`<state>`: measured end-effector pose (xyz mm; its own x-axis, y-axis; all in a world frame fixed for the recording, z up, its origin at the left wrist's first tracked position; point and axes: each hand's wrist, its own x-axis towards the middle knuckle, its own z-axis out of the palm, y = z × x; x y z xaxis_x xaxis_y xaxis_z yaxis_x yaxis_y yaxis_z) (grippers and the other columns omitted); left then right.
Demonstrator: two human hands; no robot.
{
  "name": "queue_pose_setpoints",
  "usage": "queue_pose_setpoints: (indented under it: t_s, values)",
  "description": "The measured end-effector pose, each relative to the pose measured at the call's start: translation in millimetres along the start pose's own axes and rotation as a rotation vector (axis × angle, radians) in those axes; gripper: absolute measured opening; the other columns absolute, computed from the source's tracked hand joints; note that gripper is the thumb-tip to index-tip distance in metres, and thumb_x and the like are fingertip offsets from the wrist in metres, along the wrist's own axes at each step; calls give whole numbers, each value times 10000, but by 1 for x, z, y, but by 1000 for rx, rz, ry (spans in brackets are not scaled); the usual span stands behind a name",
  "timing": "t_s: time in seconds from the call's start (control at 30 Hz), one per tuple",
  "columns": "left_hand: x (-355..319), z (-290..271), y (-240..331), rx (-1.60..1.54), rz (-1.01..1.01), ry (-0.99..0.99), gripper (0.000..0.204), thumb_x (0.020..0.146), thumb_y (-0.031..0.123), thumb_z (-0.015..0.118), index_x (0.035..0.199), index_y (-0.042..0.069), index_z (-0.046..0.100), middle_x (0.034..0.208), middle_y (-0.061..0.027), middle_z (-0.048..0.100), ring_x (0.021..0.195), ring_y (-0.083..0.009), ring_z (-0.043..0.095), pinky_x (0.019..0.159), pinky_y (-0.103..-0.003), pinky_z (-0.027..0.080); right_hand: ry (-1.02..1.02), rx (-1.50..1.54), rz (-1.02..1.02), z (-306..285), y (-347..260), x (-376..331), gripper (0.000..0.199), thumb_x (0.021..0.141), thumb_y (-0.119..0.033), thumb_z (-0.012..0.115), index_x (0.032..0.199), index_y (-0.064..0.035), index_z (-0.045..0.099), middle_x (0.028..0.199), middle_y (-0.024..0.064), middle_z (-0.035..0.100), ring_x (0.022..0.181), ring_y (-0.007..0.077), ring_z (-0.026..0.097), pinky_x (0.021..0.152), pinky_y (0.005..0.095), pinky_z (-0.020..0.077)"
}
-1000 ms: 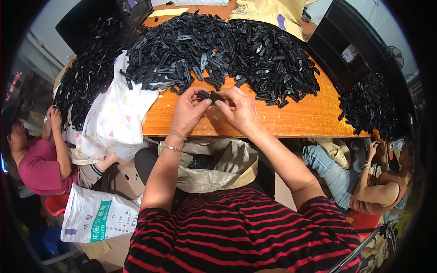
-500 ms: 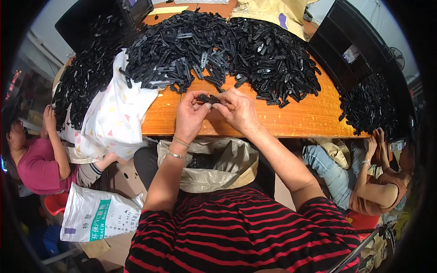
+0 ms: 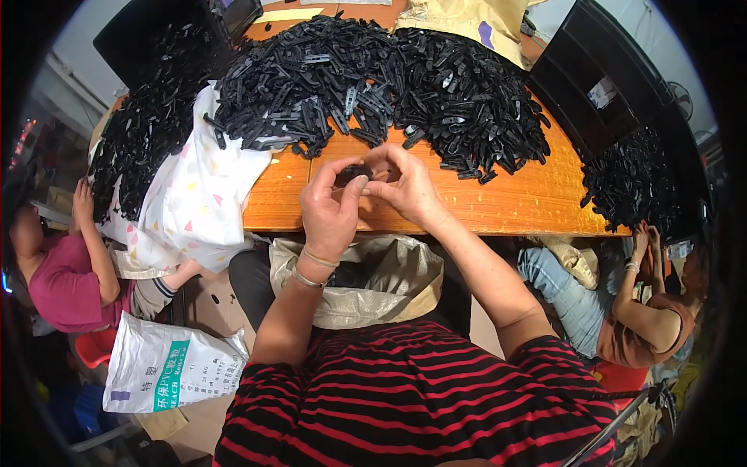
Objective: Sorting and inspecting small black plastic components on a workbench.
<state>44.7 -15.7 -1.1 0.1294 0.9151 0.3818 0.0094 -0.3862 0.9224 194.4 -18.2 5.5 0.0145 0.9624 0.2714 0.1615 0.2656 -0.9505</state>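
Observation:
Over the near part of the wooden table (image 3: 498,206), a small dark plastic part (image 3: 355,174) is pinched between the thumb and fingers of my left hand (image 3: 327,206). The thumb and forefinger of my right hand (image 3: 412,187) close around its right end, partly hiding it. Just beyond my hands lies a heap of slim black and grey plastic pieces (image 3: 311,86). To its right, another heap of black plastic pieces (image 3: 475,117) spreads toward me. Below the table edge an open woven sack (image 3: 373,307) sits in my lap, with some dark pieces inside.
At left, a person in a magenta top (image 3: 70,272) sits by more black pieces and a white patterned cloth (image 3: 194,187). At right, another person (image 3: 650,327) works beside a tipped black bin (image 3: 599,70). A white printed sack (image 3: 171,366) lies low at left.
My left hand has turned and shifted slightly right, tilting the dark part. My right fingers have arched higher and spread more around it. The heaps look unchanged.

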Motion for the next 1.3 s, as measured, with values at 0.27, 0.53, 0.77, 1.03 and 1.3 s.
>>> queue_pose_setpoints:
  t_s: [0.27,0.53,0.77,1.03,1.3]
  values:
    - [-2,14,1,-132,-76,79,334,828,-20,654,1149,1,562,974,-64,622,914,-112,616,799,-231,505,61,-160,-206,5,34,3,283,740,-28,759,981,-10,612,774,75,616,643,132,610,600,264,502]
    - [1,14,2,-130,-13,77,310,840,-27,638,1139,-18,559,989,-84,633,868,-115,627,764,-236,521,67,-89,-86,2,20,5,297,715,-28,778,958,-12,608,734,12,559,611,64,534,581,228,474]
    - [3,18,5,-106,-55,84,319,852,-38,623,1160,-19,541,970,-65,623,848,-95,609,739,-209,504,33,-75,3,1,23,6,277,722,-36,778,933,-16,599,716,-14,569,609,44,494,569,218,458]
    - [-4,7,-6,-312,-155,89,291,856,-20,626,1136,-15,549,944,-23,594,812,-61,564,723,-183,472,38,-114,17,13,42,-3,327,692,-97,814,887,-7,568,693,24,571,598,93,506,558,266,455]
    - [-17,-48,-12,46,-432,-508,193,884,64,613,1056,-24,618,907,-11,628,810,-59,560,705,-206,460,-412,-263,100,-40,36,-23,207,770,-166,750,932,-51,694,873,124,667,803,184,649,679,308,493]
